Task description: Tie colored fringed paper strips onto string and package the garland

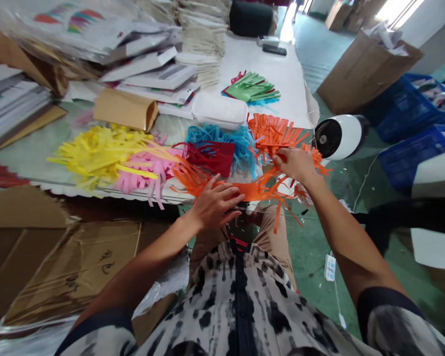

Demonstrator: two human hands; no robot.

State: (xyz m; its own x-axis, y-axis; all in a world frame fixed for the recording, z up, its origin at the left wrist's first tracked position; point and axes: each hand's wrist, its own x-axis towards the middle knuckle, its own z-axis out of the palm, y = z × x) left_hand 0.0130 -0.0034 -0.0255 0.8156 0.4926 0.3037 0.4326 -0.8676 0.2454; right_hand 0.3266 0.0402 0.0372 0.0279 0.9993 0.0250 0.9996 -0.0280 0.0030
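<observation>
An orange fringed paper strip (254, 190) lies across the near table edge, its cut tails hanging down. My left hand (215, 203) rests on its left end with fingers stretched flat. My right hand (295, 164) pinches the strip's right end, beside an orange fringe pile (272, 131). Just beyond the hands lie a dark red fringed piece (213, 155) and a blue fringe pile (241, 141).
Yellow (96, 151) and pink (148, 173) fringe piles lie at left, green fringes (252, 88) farther back. A white plastic box (219, 111) and a brown envelope (126, 109) sit mid-table. A white fan (339, 137) stands at right; cardboard boxes and blue crates surround.
</observation>
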